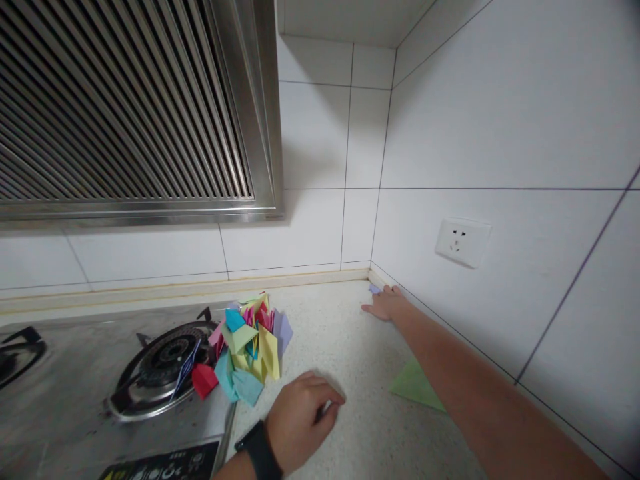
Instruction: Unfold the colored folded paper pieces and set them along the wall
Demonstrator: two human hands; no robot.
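My right hand (385, 304) reaches far into the counter's back right corner, its fingers on a small lilac piece of paper (375, 289) by the wall. My left hand (303, 419), with a black watch at the wrist, rests on the speckled counter (345, 347) with fingers curled under; whether it holds anything is hidden. A pile of folded coloured papers (247, 347) lies just left of it, partly on the stove. A green sheet of paper (415, 385) lies on the counter, partly under my right forearm.
A steel gas stove (75, 407) with a burner (160, 367) fills the lower left. A ribbed range hood (125, 107) hangs above it. White tiled walls meet in the corner; a wall socket (461, 241) sits on the right wall.
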